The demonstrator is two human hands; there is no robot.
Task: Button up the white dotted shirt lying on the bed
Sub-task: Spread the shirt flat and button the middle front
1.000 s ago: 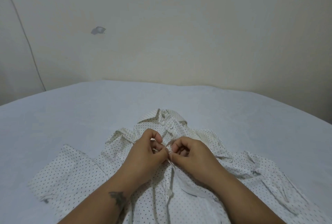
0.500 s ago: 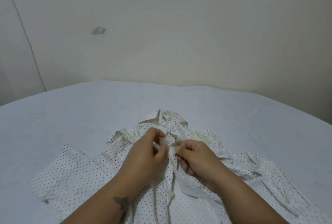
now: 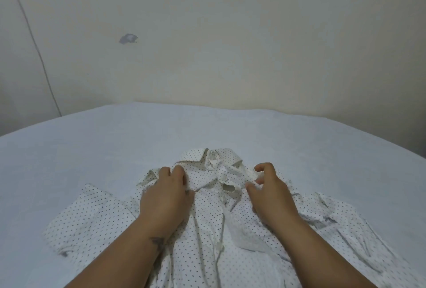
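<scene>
The left hand (image 3: 164, 197) is pinching a fold of the white dotted shirt (image 3: 207, 223) near its shoulder; the right hand (image 3: 272, 192) is resting on the opposite shoulder, fingers loosely spread. Between them, at twelve o'clock, the collar (image 3: 211, 157) is lying buttoned. The shirt is sprawling rumpled across the bed (image 3: 92, 140), its hem running out of view at six o'clock.
</scene>
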